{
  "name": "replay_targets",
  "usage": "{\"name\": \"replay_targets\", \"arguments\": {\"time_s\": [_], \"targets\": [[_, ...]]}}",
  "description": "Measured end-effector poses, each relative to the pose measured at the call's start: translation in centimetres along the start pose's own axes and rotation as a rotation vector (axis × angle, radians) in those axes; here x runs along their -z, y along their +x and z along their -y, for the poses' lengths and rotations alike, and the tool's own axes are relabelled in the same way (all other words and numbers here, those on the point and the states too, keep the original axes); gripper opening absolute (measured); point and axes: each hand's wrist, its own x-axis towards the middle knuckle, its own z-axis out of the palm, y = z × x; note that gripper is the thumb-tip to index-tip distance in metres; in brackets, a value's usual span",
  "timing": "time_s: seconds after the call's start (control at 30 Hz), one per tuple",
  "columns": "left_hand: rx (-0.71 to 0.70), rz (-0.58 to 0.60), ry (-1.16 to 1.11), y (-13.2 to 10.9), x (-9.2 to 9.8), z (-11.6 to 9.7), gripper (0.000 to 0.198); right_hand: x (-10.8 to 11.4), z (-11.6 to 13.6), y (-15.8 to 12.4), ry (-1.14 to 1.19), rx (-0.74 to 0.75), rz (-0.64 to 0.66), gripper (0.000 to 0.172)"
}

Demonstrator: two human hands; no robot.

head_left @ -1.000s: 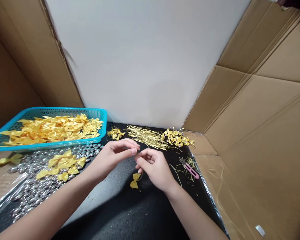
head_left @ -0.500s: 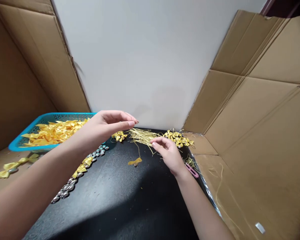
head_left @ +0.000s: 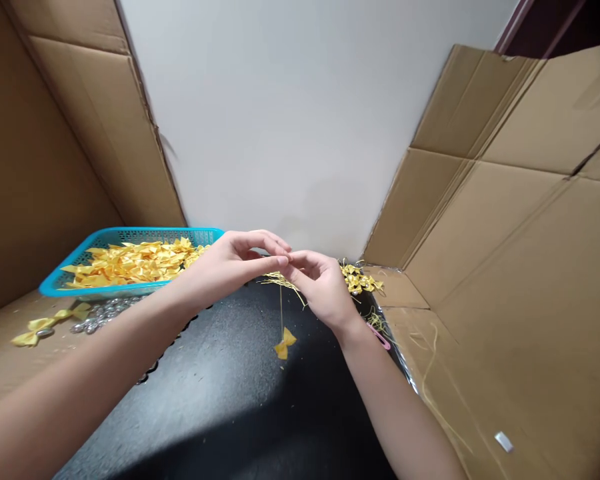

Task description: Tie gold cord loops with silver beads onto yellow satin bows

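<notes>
My left hand (head_left: 243,257) and my right hand (head_left: 323,283) meet fingertip to fingertip above the black table surface (head_left: 220,380). Both are closed in a pinch at the top of a thin gold cord (head_left: 281,307); the exact grip between the fingertips is too small to make out. From the cord hangs a yellow ribbon bow (head_left: 285,343), in the air below my hands. Behind my fingers lies a bundle of cut gold cords (head_left: 275,277), partly hidden by my right hand. Yellow bows with cords (head_left: 363,279) are piled just beyond my right wrist.
A blue basket (head_left: 55,287) full of yellow bows stands at the left. Silver beads (head_left: 103,315) and loose bows (head_left: 33,333) lie before it. To the right are pink snips (head_left: 380,337) beside cord scraps. Cardboard walls (head_left: 505,240) flank the table.
My hands, apart before, have come together at the cord. The hanging bow has swung slightly right and turned, and its cord now hangs straight. The view has shifted a little.
</notes>
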Motion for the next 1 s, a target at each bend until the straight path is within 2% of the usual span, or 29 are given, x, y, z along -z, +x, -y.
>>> {"name": "replay_targets", "arguments": {"time_s": [0.13, 0.2, 0.3, 0.37, 0.43, 0.53, 0.6, 0.7, 0.83, 1.0], "targets": [[0.007, -0.064, -0.007, -0.5, -0.6, -0.2, 0.018, 0.0, 0.1, -0.4, 0.045, -0.021, 0.028, 0.022], [0.041, -0.086, -0.017, -1.1, -0.7, 0.9, 0.026, 0.0, 0.2, -0.6, 0.041, -0.024, 0.007, 0.018], [0.186, -0.083, -0.086, -2.6, -0.7, 4.9, 0.04, 0.1, 0.6, -0.6, 0.025, -0.036, -0.021, 0.011], [0.411, -0.09, -0.187, -3.8, -0.6, 8.4, 0.048, 0.1, 0.8, -0.4, 0.03, -0.057, -0.024, 0.009], [0.632, -0.074, -0.381, -5.0, -0.7, 11.4, 0.054, 0.0, 1.0, -0.3, 0.041, -0.074, -0.027, 0.01], [0.714, -0.011, -0.478, -6.7, -1.5, 13.6, 0.054, -0.3, 0.9, -0.1, 0.053, -0.076, -0.033, 0.011], [0.711, 0.026, -0.6, -7.5, -2.4, 13.8, 0.046, -0.4, 0.8, 0.0, 0.056, -0.07, -0.042, 0.009], [0.714, 0.01, -0.754, -8.3, -3.8, 13.4, 0.036, -0.4, 0.7, -0.1, 0.046, -0.078, -0.069, 0.009], [0.785, -0.017, -0.826, -8.6, -5.4, 13.0, 0.031, -0.2, 0.5, -0.5, 0.028, -0.096, -0.095, 0.011], [0.783, 0.022, -0.868, -8.7, -6.3, 12.7, 0.028, 0.4, 0.3, -1.3, 0.045, -0.088, -0.136, 0.012]]}}
